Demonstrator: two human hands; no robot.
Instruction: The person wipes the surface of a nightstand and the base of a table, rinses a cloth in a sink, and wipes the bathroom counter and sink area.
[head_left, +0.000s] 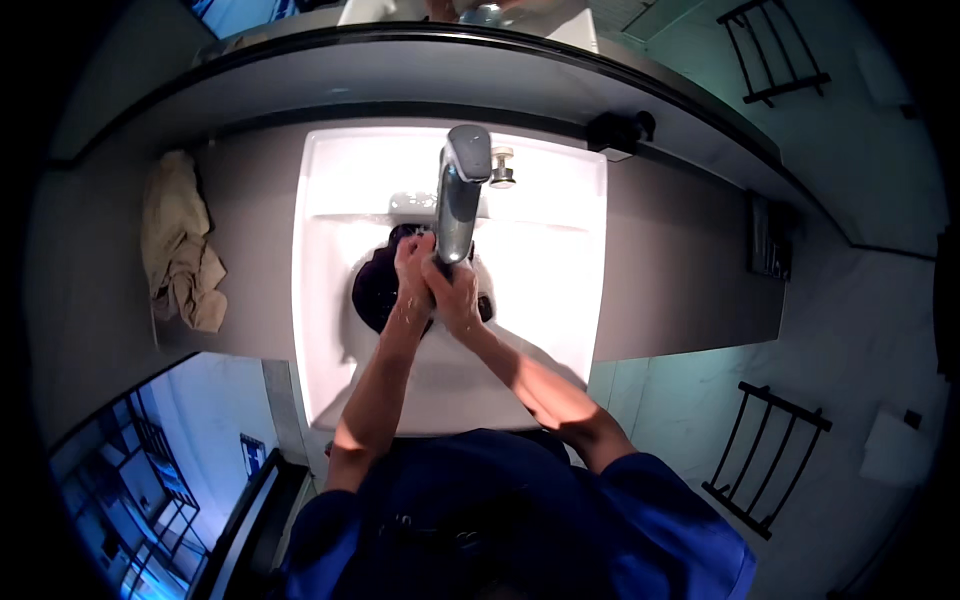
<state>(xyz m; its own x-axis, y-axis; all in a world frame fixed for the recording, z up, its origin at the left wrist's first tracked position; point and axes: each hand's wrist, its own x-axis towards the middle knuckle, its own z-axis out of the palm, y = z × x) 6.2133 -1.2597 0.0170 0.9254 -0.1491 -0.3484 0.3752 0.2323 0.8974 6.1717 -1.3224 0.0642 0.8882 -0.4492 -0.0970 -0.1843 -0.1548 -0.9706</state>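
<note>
Both my hands are together in a white washbasin (540, 300), under the spout of a chrome single-lever tap (459, 202). My left hand (414, 270) has its fingers curled over a dark, wet cloth-like item (375, 289), whose exact kind I cannot tell. Touching it, my right hand (456, 289) is partly hidden below the spout, so what it grips does not show. More of the dark item spreads over the basin floor to the left, with a small dark bit right of my right hand. Drops of water shine on my wrists.
A metal drain plug (502, 166) stands on the basin's back ledge, right of the tap. A crumpled beige cloth (184, 247) lies on the left counter. Behind the basin, a small black object (619, 136) rests near the mirror's edge. A black wall rack (766, 459) is at the right.
</note>
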